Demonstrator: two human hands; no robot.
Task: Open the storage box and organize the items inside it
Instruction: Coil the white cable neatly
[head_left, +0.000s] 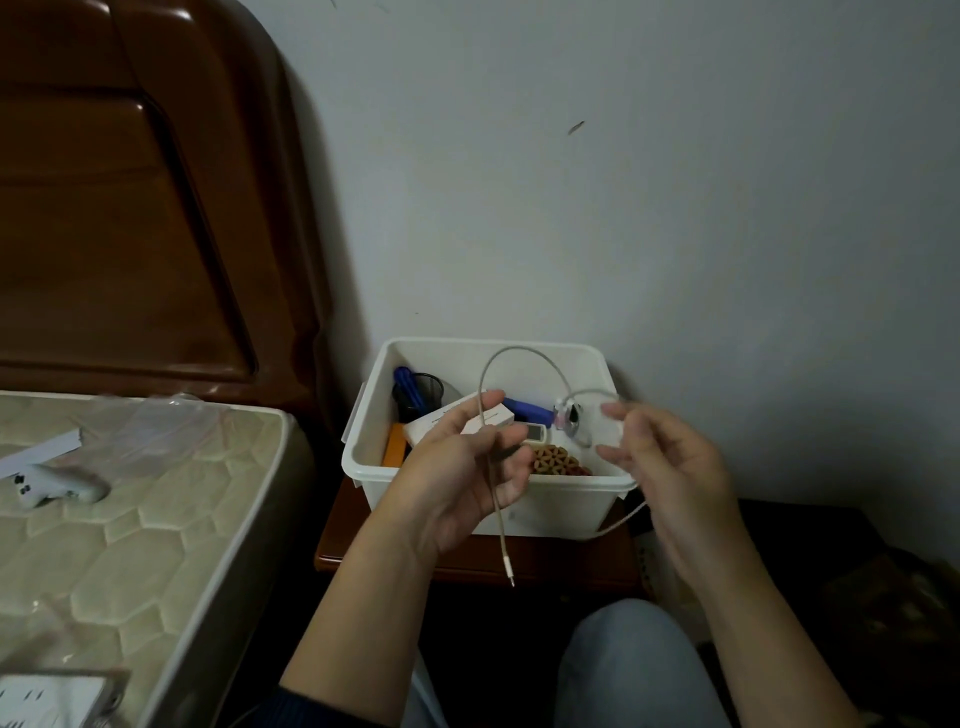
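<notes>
Pinching a thin white charging cable (490, 447), left hand (462, 473) grip closed on it above the box's front; plug end dangles below the palm. Right hand (660, 462) blurred, fingers curled by the cable's far loop; grip on it cannot be told. Cable arcs over the open white plastic storage box (561, 512), which sits on a small brown wooden bench (467, 564) against the wall. Inside: black mesh pen cup (423, 392), white carton (457, 421), blue tube (530, 410). Quilted mattress (130, 519) left, white game controller (57, 486) on it.
</notes>
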